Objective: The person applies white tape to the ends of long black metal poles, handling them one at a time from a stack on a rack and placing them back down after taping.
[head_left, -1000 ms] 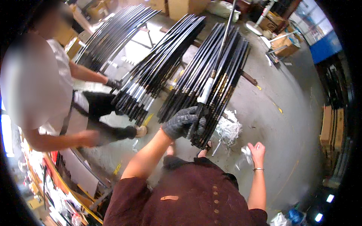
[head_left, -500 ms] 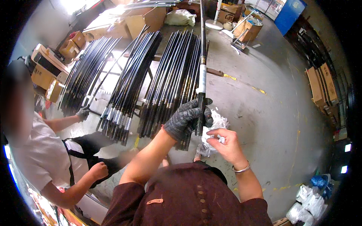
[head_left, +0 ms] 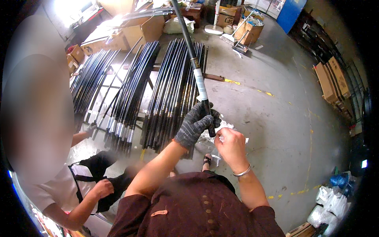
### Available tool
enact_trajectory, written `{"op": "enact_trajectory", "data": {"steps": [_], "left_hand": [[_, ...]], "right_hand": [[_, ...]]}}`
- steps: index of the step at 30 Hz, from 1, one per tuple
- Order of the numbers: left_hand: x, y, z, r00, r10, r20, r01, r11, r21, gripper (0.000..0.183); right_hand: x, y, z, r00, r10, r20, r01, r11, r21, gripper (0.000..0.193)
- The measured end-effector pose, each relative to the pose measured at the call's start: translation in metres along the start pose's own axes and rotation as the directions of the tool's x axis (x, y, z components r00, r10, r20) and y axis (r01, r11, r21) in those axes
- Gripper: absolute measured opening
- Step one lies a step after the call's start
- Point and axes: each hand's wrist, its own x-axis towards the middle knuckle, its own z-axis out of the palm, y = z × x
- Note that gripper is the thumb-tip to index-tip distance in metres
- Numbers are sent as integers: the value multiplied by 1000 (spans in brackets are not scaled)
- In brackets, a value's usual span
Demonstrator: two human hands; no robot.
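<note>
My left hand [head_left: 197, 123], in a grey knitted glove, is closed round the lower end of a long black rod [head_left: 184, 29]. A white sleeve [head_left: 200, 83] wraps the rod above the glove, and its upper part leans to the left and runs out of view at the top. My bare right hand [head_left: 231, 143] is just right of the rod's bottom end, with thumb and fingers drawn together; what they hold, if anything, is hidden. Crumpled white plastic wrap [head_left: 225, 125] lies on the floor behind that hand.
Bundles of black rods [head_left: 169, 94] rest on a low rack to the left and ahead. At far left sits a co-worker [head_left: 59, 189], one gloved hand near the rods. Cardboard boxes [head_left: 144, 29] stand behind; flat cartons [head_left: 331, 81] and white plastic bags [head_left: 329, 203] are at right.
The rod's top has tilted left. My right hand has moved slightly up and left, its fingers now drawn in. The co-worker's head has come closer into view.
</note>
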Motion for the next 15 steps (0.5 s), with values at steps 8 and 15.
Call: {"op": "enact_trajectory", "data": {"steps": [8, 15], "left_hand": [[0, 0, 0, 999, 21, 43, -19, 999, -37, 37], [2, 2, 4, 999, 36, 31, -35, 999, -40, 40]], "right_hand": [[-2, 8, -12, 999, 41, -22, -36, 976, 214, 10], [-5, 10, 1, 999, 45, 19, -46, 998, 36, 7]]}}
